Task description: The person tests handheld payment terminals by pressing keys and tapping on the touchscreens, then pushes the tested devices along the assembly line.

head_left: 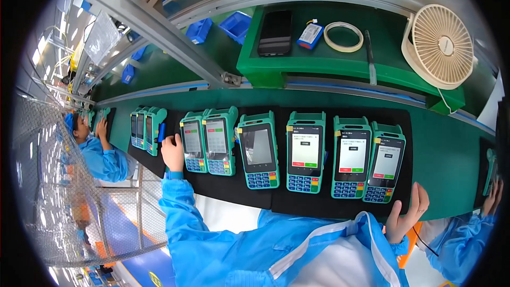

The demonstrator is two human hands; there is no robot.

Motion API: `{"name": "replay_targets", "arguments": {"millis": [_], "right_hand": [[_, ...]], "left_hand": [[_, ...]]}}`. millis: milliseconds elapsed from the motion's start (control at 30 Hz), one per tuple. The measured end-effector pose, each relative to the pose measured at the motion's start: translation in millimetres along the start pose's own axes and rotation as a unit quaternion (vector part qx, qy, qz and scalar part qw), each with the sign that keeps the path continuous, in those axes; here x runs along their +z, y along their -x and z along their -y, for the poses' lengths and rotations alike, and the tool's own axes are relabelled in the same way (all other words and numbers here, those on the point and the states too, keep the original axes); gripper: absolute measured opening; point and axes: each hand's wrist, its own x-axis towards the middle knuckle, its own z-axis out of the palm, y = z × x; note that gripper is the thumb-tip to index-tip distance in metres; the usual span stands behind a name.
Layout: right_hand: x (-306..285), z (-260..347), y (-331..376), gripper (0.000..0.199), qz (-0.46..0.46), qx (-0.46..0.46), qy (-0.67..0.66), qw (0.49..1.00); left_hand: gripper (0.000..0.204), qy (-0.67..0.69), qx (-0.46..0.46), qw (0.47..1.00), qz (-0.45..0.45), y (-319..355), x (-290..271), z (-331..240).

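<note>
A row of green handheld payment terminals with blue keypads lies along a black mat (241, 191). My left hand (172, 153) rests on the mat with fingers loosely bent, beside the left edge of a terminal (193, 146); a small blue object (161, 132) lies just past its fingertips. Another terminal (220, 143) overlaps that one. In the middle are a terminal with a plain grey screen (258, 149) and one with a lit white screen (305, 151). Beside the lit rightmost terminal (384, 162), my right hand (408, 215) is held above the bench's near edge, fingers apart and empty.
More terminals (144, 130) stand further left, near a co-worker in blue (103, 157). A green shelf (329, 69) behind bears a phone (275, 33), blue battery (310, 35), tape roll (343, 37), pen-like tool (371, 58) and fan (442, 46). Another person's hands (493, 196) are at far right.
</note>
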Motion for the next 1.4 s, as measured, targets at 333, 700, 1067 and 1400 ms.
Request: {"name": "replay_targets", "arguments": {"millis": [333,700,1067,1400], "right_hand": [[65.6,121.8,17.5,0.043,-0.071,-0.007,-0.056,0.996],[156.2,282.5,-15.6,0.07,0.128,-0.126,0.091,0.979],[173.0,300.5,-24.2,0.057,0.165,0.19,-0.325,0.912],[161.8,282.9,-28.5,0.068,0.331,0.262,-0.354,0.835]], "left_hand": [[0.031,0.101,0.077,0.99,0.064,-5.6,8.3,-24.4],[0.033,0.058,0.227,0.965,0.12,-5.4,11.1,-14.8],[0.054,0.368,0.137,0.854,0.343,42.5,-20.5,-44.1],[0.059,0.438,0.072,0.794,0.415,32.0,-17.4,-42.7]]}}
